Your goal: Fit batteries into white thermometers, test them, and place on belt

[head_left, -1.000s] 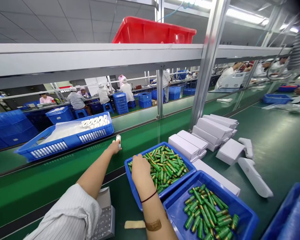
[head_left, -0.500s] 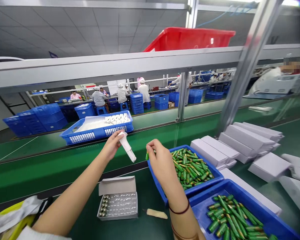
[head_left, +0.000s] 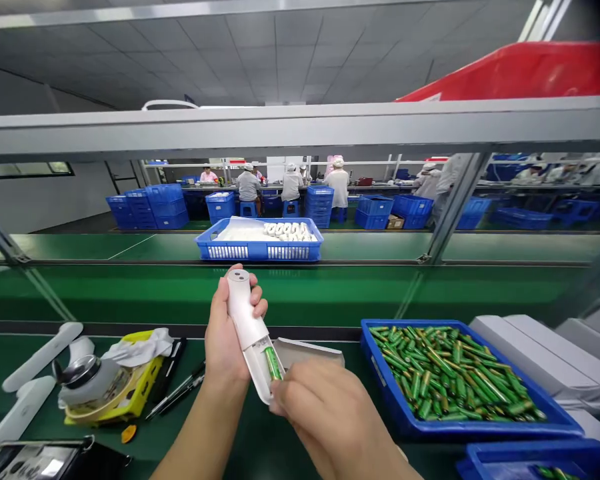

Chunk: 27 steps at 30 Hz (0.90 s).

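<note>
My left hand is wrapped round a white handheld device, held tilted with its two-holed end up. Its lower part is uncovered, showing an open battery compartment. A green battery lies in that compartment. My right hand is closed, with thumb and fingertips pinched at the battery's lower end; the fingers partly hide the contact there. Behind my right hand, the lid of a small box shows, its inside hidden. To the right stands a blue tray heaped with green batteries.
A second blue tray sits at the lower right, beside white boxes. On the left are a yellow holder, tweezers and white device parts. A blue basket of white pieces stands ahead. Several people work beyond.
The view has turned left. My right hand has moved from beside the battery tray to the device, bringing a battery to its compartment. My left hand has turned the device's opening towards me.
</note>
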Tool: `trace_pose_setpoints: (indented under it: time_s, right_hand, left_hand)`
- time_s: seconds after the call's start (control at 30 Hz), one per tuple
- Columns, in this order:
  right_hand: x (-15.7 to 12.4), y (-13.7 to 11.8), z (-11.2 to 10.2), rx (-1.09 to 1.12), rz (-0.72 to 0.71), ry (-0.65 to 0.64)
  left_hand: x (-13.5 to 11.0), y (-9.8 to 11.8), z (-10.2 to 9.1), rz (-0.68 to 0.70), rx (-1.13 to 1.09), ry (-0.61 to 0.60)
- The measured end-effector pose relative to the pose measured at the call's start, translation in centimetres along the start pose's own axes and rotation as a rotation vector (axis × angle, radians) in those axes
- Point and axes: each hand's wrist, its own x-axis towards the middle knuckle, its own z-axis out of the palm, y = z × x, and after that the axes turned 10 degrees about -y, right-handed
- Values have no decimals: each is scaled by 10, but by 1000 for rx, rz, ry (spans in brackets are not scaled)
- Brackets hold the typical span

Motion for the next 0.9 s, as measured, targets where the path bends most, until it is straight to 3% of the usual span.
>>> trace_pose_setpoints:
  time_s: [0.1, 0.23, 0.37, 0.47, 0.57, 0.63, 0.7, 0.8, 0.9]
  right_hand:
    - [1, 0, 3, 192, 140, 9]
    - [5, 0, 0, 712, 443, -146]
    - [7, 3, -2, 949, 507, -161]
    - [4, 7, -7, 984, 482, -72]
    - [-1, 9, -14, 1000, 580, 77]
    - [-2, 8, -18, 926, 645, 165]
    - [-2, 7, -19, 807, 591, 204]
    - [1, 4, -15, 681, 432, 119]
    - [4, 2, -7, 635, 518, 16]
  left_hand:
    - [-3, 5, 1, 25, 7, -88]
    - [-7, 4, 6, -5, -20, -187]
    - [-7, 3, 6, -25, -18, -182]
    - [-5, 3, 4, 21, -12, -132]
    - [-3, 1, 2, 40, 4, -89]
    - [-3, -3, 3, 34, 16, -64]
    - [-3, -8, 4, 48, 46, -33]
    - [-6, -15, 6, 94, 101, 14]
    - [-10, -19, 8, 97, 133, 23]
